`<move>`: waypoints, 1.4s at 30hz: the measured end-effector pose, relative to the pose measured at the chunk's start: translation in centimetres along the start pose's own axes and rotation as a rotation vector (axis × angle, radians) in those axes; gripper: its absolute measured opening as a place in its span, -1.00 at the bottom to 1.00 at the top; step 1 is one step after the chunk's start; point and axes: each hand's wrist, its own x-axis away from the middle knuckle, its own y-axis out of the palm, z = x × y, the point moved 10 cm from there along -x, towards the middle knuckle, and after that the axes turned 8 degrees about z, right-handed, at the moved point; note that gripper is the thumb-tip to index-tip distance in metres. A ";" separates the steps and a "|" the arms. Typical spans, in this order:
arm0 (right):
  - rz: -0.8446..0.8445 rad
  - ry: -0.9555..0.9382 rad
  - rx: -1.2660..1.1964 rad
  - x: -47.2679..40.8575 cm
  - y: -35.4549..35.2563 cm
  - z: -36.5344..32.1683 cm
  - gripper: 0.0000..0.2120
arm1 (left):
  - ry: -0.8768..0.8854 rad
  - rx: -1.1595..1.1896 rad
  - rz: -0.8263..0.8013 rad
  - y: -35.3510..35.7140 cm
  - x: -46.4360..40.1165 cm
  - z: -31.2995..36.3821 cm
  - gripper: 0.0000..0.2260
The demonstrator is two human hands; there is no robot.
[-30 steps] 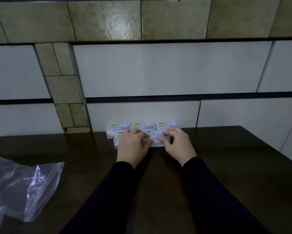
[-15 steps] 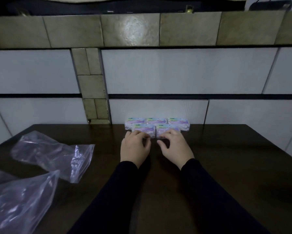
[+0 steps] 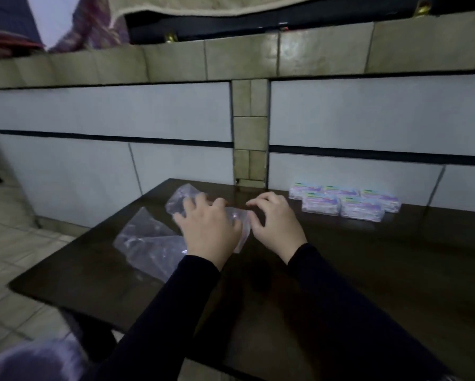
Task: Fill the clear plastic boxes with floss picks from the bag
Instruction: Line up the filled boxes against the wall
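Observation:
Several clear plastic boxes (image 3: 343, 202) with purple labels stand in two rows at the back of the dark table (image 3: 354, 270), against the tiled wall. Left of them lies a crumpled clear plastic bag (image 3: 180, 200). My left hand (image 3: 209, 232) lies on top of it with fingers curled into the plastic. My right hand (image 3: 275, 224) pinches the bag's right end with curled fingertips. No floss picks can be made out inside the bag. A second clear bag (image 3: 148, 243) lies flat in front of the first, partly under my left wrist.
The table's left edge (image 3: 74, 243) drops to a tiled floor (image 3: 16, 257). The wall (image 3: 368, 119) closes off the table's back. A pale rounded shape (image 3: 32, 361) shows at the bottom left corner.
Both hands have left the boxes and moved left onto the crumpled bag. The view has swung left, so the boxes now stand at my right.

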 end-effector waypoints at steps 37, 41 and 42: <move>-0.173 0.241 -0.417 -2.4 10.4 -12.8 -0.82 | -0.186 0.422 0.085 -2.8 -0.5 -14.8 -0.90; -0.256 0.131 -0.518 -2.0 12.0 -19.6 -0.68 | -0.389 0.513 0.196 -5.8 1.2 -21.6 -0.92; -0.299 0.091 -0.509 -1.6 13.0 -21.6 -0.65 | -0.420 0.493 0.230 -6.5 1.9 -23.8 -0.92</move>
